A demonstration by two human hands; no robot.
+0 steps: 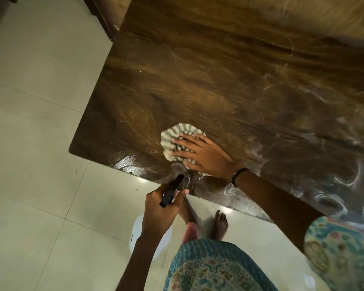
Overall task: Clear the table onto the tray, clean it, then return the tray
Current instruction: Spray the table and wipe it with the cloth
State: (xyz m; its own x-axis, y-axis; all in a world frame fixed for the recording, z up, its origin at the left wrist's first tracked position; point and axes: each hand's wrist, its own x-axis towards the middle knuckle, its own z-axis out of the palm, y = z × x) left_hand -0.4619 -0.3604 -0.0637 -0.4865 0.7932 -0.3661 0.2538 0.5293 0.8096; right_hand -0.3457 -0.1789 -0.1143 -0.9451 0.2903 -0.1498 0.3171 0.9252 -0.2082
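A dark wood-grain tabletop [219, 70] fills the upper right of the frame, its surface streaked with pale, swirling wet smears and ring marks. Cream floor tiles [36, 127] cover the left side. At centre, near the tabletop's lower edge, the right hand [200, 155] lies flat with fingers spread, pressing a crumpled grey-and-white striped cloth [178, 139] onto the wood. Just below, off the edge, the left hand [160, 211] has its grip curled round a white spray bottle [138, 238] with a black trigger head. No writing is readable.

Right hand [202, 156] flat, fingers spread; left hand [162, 208] curled, gripping.
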